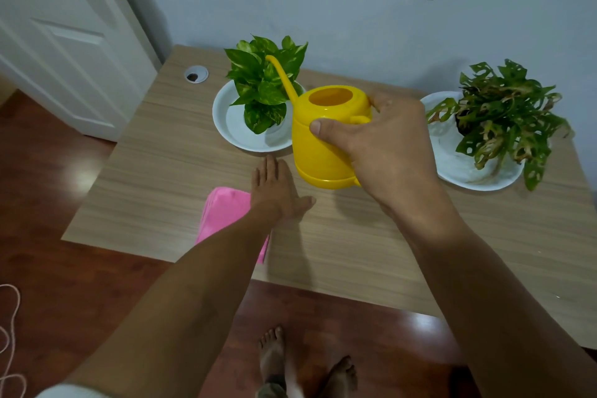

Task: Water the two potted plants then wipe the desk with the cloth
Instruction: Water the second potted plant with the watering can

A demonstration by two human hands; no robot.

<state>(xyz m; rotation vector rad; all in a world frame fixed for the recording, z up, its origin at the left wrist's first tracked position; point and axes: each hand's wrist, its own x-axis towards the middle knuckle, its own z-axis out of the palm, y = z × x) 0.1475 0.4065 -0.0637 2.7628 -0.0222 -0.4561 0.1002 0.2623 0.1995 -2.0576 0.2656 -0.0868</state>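
My right hand (381, 139) grips the handle of a yellow watering can (318, 145), held just above the desk (161, 171). Its thin spout reaches up into the leaves of the left potted plant (266, 84), which stands in a white saucer (232, 126). The right potted plant (497, 116), with holed, partly browned leaves, sits in another white saucer (458, 168) near the wall. My left hand (277, 191) lies flat on the desk, fingers apart, beside a folded pink cloth (223, 213) that my forearm partly covers.
A round cable hole (196, 74) sits at the desk's back left corner. A white door (64, 42) stands to the left. The wooden floor (64, 284) and my bare feet (307, 365) show below the desk's front edge. A pink cord (9, 317) lies on the floor at left.
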